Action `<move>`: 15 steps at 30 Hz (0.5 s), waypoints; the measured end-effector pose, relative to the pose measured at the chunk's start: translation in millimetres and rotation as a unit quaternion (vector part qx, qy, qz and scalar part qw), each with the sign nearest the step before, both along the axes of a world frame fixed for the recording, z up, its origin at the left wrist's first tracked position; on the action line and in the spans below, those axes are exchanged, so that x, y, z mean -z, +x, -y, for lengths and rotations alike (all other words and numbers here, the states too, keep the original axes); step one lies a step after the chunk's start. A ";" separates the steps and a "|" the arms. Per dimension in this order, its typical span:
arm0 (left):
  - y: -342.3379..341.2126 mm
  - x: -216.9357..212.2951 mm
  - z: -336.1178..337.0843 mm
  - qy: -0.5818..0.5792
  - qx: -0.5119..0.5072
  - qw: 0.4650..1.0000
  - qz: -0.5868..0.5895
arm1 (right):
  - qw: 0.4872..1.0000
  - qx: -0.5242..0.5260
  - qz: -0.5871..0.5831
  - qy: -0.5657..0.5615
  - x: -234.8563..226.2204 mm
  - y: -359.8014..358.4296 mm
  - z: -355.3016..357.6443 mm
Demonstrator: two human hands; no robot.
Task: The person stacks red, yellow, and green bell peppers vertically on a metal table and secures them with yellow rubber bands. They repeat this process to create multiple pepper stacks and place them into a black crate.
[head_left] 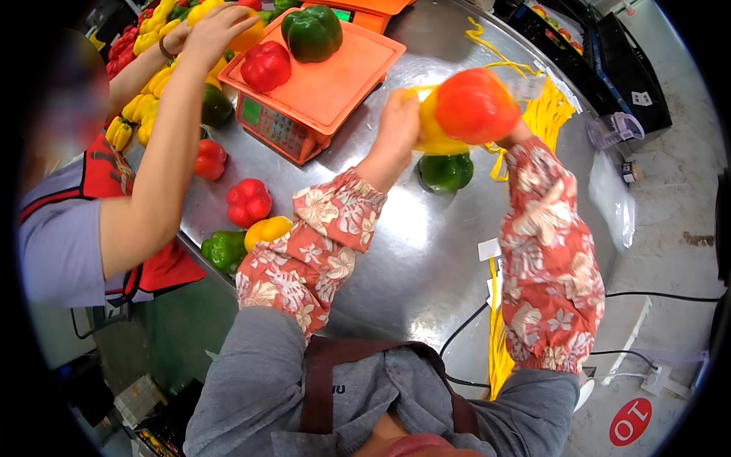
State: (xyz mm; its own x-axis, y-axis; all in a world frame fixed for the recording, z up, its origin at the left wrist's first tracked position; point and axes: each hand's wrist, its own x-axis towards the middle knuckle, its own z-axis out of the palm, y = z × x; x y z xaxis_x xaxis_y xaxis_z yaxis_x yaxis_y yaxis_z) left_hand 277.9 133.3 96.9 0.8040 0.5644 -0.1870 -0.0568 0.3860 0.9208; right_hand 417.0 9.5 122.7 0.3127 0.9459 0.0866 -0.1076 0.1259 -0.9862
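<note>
Over the steel table, my left hand [397, 128] closes around the side of a yellow bell pepper [432, 129]. Right beside it, overlapping it, a red bell pepper [476, 105] is held up by my right hand [519, 135], whose fingers are mostly hidden behind the pepper. Both forearms wear red floral sleeve covers. Just below the two held peppers, a green bell pepper [446, 173] appears partly covered by them. To the left, an orange weighing scale [327, 91] carries a red bell pepper [266, 65] and a dark green bell pepper [312, 33].
At the left, a co-worker's hand [221, 34] grips an orange-yellow pepper [247, 35] near the scale. Loose peppers, including a red one [248, 202], lie by the table's left edge. Yellow strips [547, 114], a clear plastic cup [609, 131] and a plastic bag [614, 194] are at the right.
</note>
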 end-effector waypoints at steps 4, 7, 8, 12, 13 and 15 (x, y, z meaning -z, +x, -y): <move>15.2 17.0 33.1 -0.099 0.103 0.990 -0.019 | 0.981 0.167 -0.056 -0.077 47.1 15.8 69.8; 12.9 38.7 32.9 -0.145 0.125 0.981 -0.015 | 0.950 0.265 -0.080 -0.147 55.8 -13.3 66.4; 10.6 46.2 31.8 -0.148 0.128 0.981 -0.004 | 0.930 0.289 -0.160 -0.163 54.3 -21.9 63.3; 15.1 63.5 37.5 -0.116 0.091 0.987 -0.067 | 0.859 0.418 -0.289 -0.057 53.9 -53.8 55.4; 13.5 66.0 39.8 -0.095 0.067 0.989 -0.092 | 0.835 0.454 -0.310 -0.022 55.2 -59.1 53.2; 15.9 80.8 33.0 -0.137 0.082 0.981 -0.106 | 0.880 0.404 -0.227 -0.105 76.8 -46.6 67.6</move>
State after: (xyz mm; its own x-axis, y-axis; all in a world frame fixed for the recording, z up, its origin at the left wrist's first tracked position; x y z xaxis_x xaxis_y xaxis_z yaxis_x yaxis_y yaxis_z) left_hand 293.8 100.3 16.1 0.8066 0.3352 -0.4869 0.2087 0.6092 0.7650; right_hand 370.4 -58.1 45.9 0.8478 0.3793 -0.3706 -0.4551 0.1618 -0.8756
